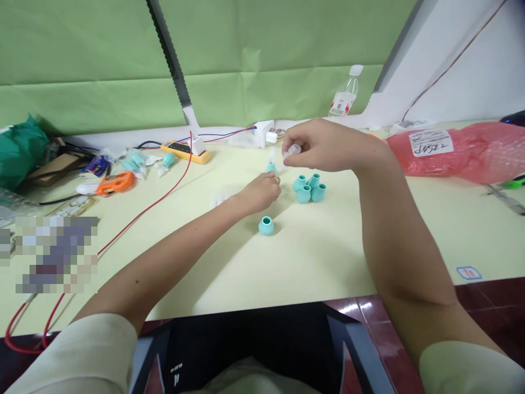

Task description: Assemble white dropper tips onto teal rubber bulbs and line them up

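Both our hands are toward the back edge of the tabletop (320,257): the left hand (262,192), fingers mostly curled in, is at a teal piece (271,167) with a clear top, though we cannot tell whether it grips it, and a lone teal pot (266,226) stands nearer the front edge. Farther right, our right hand (314,145) pinches a small clear part (292,149) between thumb and fingers, behind four clustered teal pots (309,191). We judge that a slack pinch could drop the part, and a low wrist sweep could topple the cluster.
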`<state>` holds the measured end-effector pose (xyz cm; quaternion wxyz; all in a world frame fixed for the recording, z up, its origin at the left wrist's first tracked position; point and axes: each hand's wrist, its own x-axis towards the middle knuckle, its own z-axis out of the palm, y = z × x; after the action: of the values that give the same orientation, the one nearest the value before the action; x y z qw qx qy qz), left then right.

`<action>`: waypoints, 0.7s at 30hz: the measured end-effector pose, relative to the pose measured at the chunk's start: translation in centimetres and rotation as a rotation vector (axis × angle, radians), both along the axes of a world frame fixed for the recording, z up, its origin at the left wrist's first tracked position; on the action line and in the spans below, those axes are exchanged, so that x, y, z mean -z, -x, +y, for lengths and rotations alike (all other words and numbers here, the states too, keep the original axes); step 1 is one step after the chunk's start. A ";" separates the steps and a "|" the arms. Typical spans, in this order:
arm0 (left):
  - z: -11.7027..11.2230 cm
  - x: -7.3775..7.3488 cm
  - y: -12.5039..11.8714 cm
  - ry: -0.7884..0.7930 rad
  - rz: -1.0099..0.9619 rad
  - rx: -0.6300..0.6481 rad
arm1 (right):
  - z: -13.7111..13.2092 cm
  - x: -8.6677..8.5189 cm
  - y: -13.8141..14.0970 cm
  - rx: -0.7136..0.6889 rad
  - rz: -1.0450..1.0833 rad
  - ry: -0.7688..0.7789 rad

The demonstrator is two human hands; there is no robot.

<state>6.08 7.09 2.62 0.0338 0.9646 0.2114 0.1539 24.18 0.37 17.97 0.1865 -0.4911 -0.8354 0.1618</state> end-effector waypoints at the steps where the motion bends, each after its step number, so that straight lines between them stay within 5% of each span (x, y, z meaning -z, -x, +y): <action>1: -0.3 -0.3 0.2 0.025 -0.052 -0.015 | 0.0 0.0 0.0 -0.002 0.007 0.004; 7: -3.2 -3.5 3.9 0.268 -0.574 -0.216 | 1.0 0.9 -0.6 -0.108 0.169 0.165; 11: -5.5 -4.0 6.6 0.328 -0.916 -0.356 | 2.1 2.6 0.5 -0.222 0.270 0.276; 21: -7.3 -2.8 7.7 -0.037 -0.887 -0.249 | 1.7 4.5 4.1 -0.362 0.318 0.400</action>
<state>-1.62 -0.24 5.45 0.0853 0.7731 0.2882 0.5586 20.07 2.02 13.46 0.1826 -0.3300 -0.8212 0.4283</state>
